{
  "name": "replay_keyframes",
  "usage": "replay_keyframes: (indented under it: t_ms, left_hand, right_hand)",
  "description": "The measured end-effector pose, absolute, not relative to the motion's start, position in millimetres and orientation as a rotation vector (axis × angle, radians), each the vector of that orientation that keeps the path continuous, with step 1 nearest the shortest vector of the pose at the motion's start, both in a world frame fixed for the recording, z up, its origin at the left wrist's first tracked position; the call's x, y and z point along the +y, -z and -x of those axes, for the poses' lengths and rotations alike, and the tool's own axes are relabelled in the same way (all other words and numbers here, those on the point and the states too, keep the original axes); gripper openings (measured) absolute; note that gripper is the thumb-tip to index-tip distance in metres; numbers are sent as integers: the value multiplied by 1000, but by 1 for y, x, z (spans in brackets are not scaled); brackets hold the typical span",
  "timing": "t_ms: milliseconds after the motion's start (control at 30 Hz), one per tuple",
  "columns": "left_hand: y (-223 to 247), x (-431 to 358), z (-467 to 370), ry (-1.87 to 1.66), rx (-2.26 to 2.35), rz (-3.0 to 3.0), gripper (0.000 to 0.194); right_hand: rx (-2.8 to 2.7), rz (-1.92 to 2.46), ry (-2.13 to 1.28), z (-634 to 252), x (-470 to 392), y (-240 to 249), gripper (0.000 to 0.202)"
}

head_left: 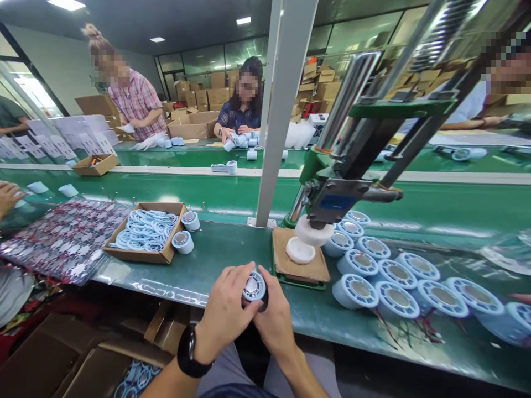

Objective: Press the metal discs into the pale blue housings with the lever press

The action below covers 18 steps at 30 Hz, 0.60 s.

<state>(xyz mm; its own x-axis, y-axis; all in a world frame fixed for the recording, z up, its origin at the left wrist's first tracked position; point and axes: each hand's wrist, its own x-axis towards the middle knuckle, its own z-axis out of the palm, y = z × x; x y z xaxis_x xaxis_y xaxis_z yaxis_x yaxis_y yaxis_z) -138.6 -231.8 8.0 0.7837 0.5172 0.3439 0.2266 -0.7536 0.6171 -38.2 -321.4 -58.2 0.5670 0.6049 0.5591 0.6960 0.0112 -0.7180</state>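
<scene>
Boards (62,232) with red wires, spread thickly at far left, near a brown carton (172,255) of pale-blue rings (145,229). Just beside the carton, two matching canisters (182,242). Next, a stretch of dark-green surface (232,243), room enough for sliding things across toward the press. Near the front edge, left hand (224,301) and right hand (276,318), fingers of both wrapped around one pale-blue round unit (254,286), slotted face upward. Farther right, press (332,213) with blue label (338,201), lettering illegible; white cup (301,251) below, on brown board (284,270). Rightmost, crowded blue-rimmed units (396,273), tight together, wires (429,329) trailing toward the front edge.
</scene>
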Motion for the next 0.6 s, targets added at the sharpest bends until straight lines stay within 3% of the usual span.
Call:
replay_keyframes:
  t_ms: [333,600]
  left_hand:
    - [4,-233,139,-673,761,-2221,60]
    - [18,-237,139,-689,687,-2151,63]
  right_hand:
    - [-1094,1681,169,38,-319,55,61]
    - [-1205,1751,101,37,-319,59,50]
